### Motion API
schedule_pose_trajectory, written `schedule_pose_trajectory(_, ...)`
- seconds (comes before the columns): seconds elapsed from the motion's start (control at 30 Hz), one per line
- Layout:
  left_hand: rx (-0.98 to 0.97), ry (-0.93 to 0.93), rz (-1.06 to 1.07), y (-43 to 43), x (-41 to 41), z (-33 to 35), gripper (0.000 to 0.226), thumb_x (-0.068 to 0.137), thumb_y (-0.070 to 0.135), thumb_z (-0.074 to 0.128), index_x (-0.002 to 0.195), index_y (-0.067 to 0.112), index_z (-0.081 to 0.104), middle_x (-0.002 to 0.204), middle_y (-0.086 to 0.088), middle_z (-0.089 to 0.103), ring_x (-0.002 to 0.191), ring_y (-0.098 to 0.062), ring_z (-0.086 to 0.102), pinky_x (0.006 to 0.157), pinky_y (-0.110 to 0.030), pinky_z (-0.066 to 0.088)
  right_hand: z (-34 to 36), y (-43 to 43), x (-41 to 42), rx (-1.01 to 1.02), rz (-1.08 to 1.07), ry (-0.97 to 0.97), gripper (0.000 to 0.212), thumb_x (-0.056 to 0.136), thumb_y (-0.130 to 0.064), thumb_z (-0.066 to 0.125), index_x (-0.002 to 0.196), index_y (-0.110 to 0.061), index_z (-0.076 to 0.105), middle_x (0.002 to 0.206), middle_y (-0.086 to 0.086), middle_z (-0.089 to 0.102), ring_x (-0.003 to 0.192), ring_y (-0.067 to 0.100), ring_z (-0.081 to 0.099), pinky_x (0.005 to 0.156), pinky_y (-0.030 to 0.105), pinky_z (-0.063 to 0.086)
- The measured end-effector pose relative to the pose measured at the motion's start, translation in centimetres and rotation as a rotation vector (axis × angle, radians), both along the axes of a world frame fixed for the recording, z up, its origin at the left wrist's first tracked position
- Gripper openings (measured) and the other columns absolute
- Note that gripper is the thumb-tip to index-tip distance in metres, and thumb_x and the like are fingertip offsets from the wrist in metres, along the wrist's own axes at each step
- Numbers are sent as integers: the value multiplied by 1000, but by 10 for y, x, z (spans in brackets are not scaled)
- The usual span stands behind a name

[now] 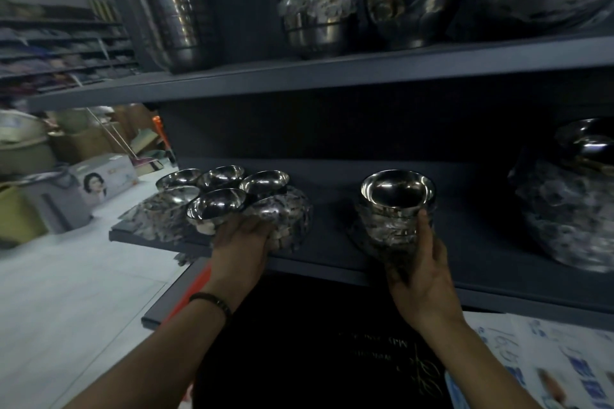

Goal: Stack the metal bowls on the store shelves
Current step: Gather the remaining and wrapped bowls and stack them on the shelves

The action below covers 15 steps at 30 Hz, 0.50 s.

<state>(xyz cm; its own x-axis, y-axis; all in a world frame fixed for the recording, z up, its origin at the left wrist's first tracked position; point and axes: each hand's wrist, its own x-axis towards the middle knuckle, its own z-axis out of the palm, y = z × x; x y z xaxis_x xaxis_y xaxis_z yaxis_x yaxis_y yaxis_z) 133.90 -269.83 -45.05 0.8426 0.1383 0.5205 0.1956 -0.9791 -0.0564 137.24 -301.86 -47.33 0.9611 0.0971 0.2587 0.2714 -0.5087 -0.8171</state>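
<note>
Your left hand [244,237] is gripping a bowl [216,206] at the front of the loose group [224,176] on the left of the shelf [332,226]. Your right hand [423,271] is holding the stack [397,206], which is standing on the same shelf, well apart from that group.

Several small shiny steel bowls [265,181] stand rims up, close together at the left end of the middle shelf [332,262], some in crinkled plastic wrap [156,219]; the left hand [242,236] grips the front bowl [216,204] at its base. Well to their right, a partly wrapped stack of bowls [397,202] stands upright, held by the right hand [423,272]. Taller stacks [319,7] sit on the upper shelf [299,80]
</note>
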Motion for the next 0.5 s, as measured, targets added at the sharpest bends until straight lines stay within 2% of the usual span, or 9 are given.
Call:
schedule_pose_trajectory(0.13, 30, -32, -32, 0, -1, 1, 18, 86, 28, 70, 104, 31, 69, 109, 8, 70, 109, -29, 57, 89, -43, 52, -1, -1, 0, -17, 4, -8, 113, 95, -21, 72, 161, -55, -13, 174, 5, 7, 148, 39, 43, 111, 49, 45)
schedule_pose_trajectory(0.3, 63, -137, -139, -15, -8, 24, 23, 91, 34, 52, 102, 27, 71, 107, 4, 71, 107, -31, 59, 84, -43, 54, -1, -4, 1, -16, 6, -8, 112, 95, -21, 74, 162, -53, -10, 173, 2, 7, 146, 37, 46, 108, 46, 47)
schedule_pose_trajectory(0.5, 40, -178, -202, -45, -1, 73, 15, 94, 33, 65, 106, 28, 73, 114, 6, 72, 111, -27, 57, 91, -43, 51, 6, -5, -1, 17, 25, 15, 112, 96, -18, 73, 162, -52, -10, 172, 1, 8, 147, 33, 44, 108, 33, 41)
